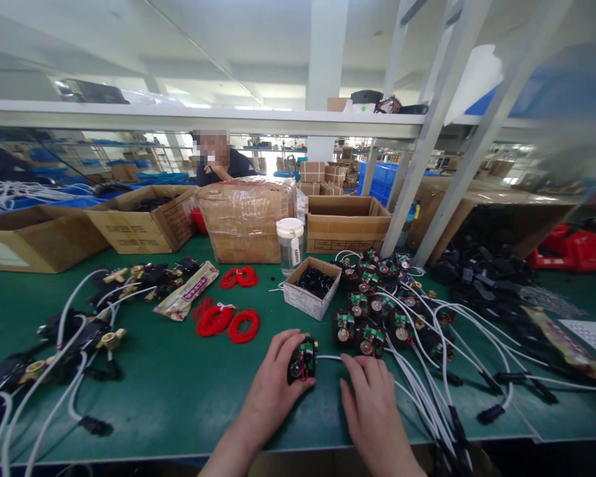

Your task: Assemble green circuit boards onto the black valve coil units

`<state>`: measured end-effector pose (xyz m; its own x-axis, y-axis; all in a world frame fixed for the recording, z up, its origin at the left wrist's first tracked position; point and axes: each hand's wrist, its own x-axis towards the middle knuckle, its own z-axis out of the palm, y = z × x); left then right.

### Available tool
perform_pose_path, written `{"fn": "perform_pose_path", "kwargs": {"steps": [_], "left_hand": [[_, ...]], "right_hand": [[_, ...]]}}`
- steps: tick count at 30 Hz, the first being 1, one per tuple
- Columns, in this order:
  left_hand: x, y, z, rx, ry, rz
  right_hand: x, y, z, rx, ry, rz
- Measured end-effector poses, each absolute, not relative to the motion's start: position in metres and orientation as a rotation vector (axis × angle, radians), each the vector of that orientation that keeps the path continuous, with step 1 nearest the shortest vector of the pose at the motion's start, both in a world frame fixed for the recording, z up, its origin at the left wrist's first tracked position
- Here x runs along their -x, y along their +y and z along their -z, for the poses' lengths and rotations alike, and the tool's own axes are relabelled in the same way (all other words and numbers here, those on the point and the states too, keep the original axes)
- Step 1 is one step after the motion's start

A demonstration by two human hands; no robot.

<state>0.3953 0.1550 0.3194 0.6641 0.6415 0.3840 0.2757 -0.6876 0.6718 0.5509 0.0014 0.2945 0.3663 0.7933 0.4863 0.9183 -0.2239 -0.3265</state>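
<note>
My left hand [278,374] is closed around a small black device with an exposed green circuit board [302,361], its open side facing up. A white cable [329,358] runs from that device to the right. My right hand [370,391] has its fingers curled over this cable, and the thumb sits lower; the palm side is hidden. Close to my right hand lies a group of similar devices with green boards [370,338], white cables trailing from them. Red wire coils [243,325] rest beyond my left hand.
A small box of black parts [312,281] stands ahead, beside a lidded clear bottle [289,248]. Black units with brass fittings [112,339] lie left. Cardboard boxes [248,218] line the back, and metal uprights [427,132] rise at right. A person [236,164] sits opposite.
</note>
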Motion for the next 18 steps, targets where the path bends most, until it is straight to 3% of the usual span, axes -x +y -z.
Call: {"fn": "perform_pose_path", "kwargs": {"steps": [6, 18], "left_hand": [[-0.396, 0.146, -0.316, -2.383, 0.718, -0.782], [-0.397, 0.13, -0.319, -2.498, 0.811, -0.799]], "right_hand": [[-0.548, 0.037, -0.305, 1.823, -1.542, -0.239], [-0.558, 0.048, -0.293, 1.775, -1.538, -0.294]]}}
